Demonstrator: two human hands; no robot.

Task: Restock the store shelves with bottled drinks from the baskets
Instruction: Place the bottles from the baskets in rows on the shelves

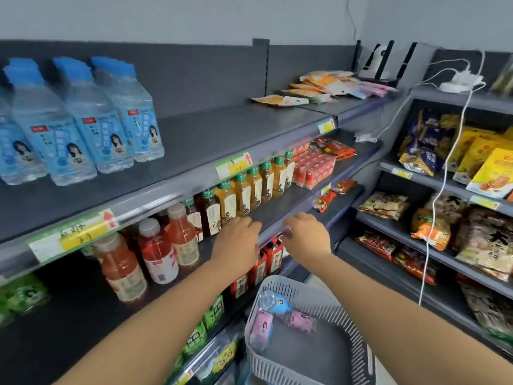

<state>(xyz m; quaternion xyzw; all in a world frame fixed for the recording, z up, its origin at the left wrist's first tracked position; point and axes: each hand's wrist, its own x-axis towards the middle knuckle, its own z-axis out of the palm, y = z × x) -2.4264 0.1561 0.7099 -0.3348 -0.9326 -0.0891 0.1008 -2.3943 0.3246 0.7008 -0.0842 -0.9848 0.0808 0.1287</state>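
Observation:
My left hand (238, 237) reaches over the front of the second shelf (280, 207), fingers loosely bent and holding nothing, just beside the nearest brown tea bottle (212, 215). My right hand (306, 234) is at that shelf's front rail, fingers curled down over the edge; what the fingertips touch is hidden. A row of green-capped tea bottles (249, 190) runs back along the shelf. Below me, a grey basket (358, 343) holds one blue-labelled bottle (277, 304) and two pink-labelled bottles (261, 329) lying down.
Blue-capped water bottles (83, 120) stand on the top shelf at left. Red and orange juice bottles (155, 257) stand left of my left hand. Dark red-labelled bottles (263, 265) and green bottles (213, 312) fill lower shelves. Snack bags (444, 218) and white hanging cables (433, 218) are at right.

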